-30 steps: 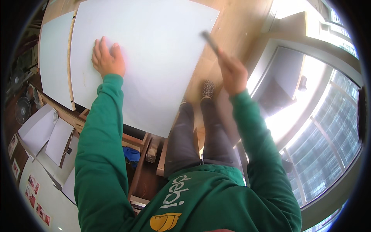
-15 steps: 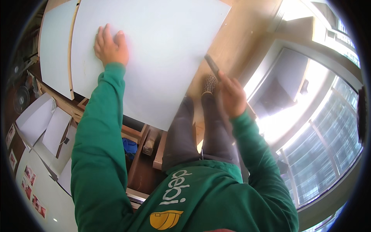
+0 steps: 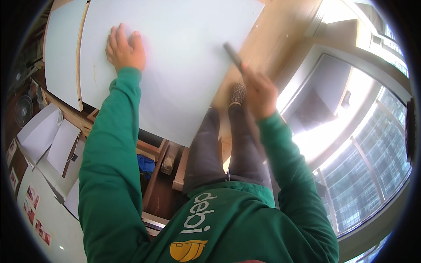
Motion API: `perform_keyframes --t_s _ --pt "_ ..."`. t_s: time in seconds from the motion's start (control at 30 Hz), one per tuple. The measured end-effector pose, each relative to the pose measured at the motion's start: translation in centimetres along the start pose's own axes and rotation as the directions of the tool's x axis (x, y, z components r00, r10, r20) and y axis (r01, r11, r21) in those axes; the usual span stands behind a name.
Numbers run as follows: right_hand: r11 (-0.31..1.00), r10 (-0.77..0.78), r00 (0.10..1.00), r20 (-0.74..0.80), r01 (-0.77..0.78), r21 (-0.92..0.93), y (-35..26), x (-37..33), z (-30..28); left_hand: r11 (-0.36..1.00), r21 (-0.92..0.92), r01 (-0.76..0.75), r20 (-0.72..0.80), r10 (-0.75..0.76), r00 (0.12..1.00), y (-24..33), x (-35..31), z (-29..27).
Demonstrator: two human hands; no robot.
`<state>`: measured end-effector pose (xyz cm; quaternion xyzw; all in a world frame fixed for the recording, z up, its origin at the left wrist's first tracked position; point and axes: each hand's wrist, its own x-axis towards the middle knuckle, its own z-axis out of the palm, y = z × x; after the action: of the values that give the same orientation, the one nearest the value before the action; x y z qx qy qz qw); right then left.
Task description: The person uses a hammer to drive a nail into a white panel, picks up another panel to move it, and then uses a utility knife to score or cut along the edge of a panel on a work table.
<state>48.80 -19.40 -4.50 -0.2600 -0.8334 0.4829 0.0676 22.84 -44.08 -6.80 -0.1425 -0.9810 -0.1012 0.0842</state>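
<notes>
My left hand (image 3: 126, 49) lies spread and flat on a large white panel (image 3: 175, 65), near its left side. My right hand (image 3: 259, 94) is closed round one end of a dark, narrow, bar-shaped tool (image 3: 233, 56). The tool is blurred, so its exact kind does not show. It points up and to the left, its free end over the right edge of the panel. Whether it touches the panel I cannot tell. A second white panel (image 3: 63, 48) lies left of the first, with a light wooden edge strip (image 3: 79, 61) between them.
Under the panel's near edge are wooden compartments (image 3: 160, 153) holding a blue cloth-like item (image 3: 146, 165). My legs and patterned shoe (image 3: 237, 94) are beside the panel's right edge, on wood flooring (image 3: 267, 48). Windows (image 3: 355, 166) stand at right, a fan (image 3: 23, 111) at far left.
My right hand and the bar-shaped tool have moved up and slightly left, bringing the tool's free end over the panel. My left hand stays flat in nearly the same place.
</notes>
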Motion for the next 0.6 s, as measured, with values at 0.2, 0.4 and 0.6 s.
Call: perform_keyframes --t_s 0.2,0.4,0.6 --pt "0.997 0.001 0.999 -0.053 0.003 0.075 1.7 -0.5 0.7 1.0 -0.002 0.004 -0.008 -0.004 1.0 0.3 0.0 -0.1" --pt "0.996 0.005 0.992 -0.125 0.006 0.093 1.3 2.7 0.9 1.0 0.006 0.009 0.007 -0.009 1.0 0.0 0.0 0.0" --pt "0.983 -0.033 0.989 -0.144 0.058 0.176 1.9 2.4 0.9 1.0 0.002 0.014 0.007 -0.014 1.0 0.7 0.0 -0.2"
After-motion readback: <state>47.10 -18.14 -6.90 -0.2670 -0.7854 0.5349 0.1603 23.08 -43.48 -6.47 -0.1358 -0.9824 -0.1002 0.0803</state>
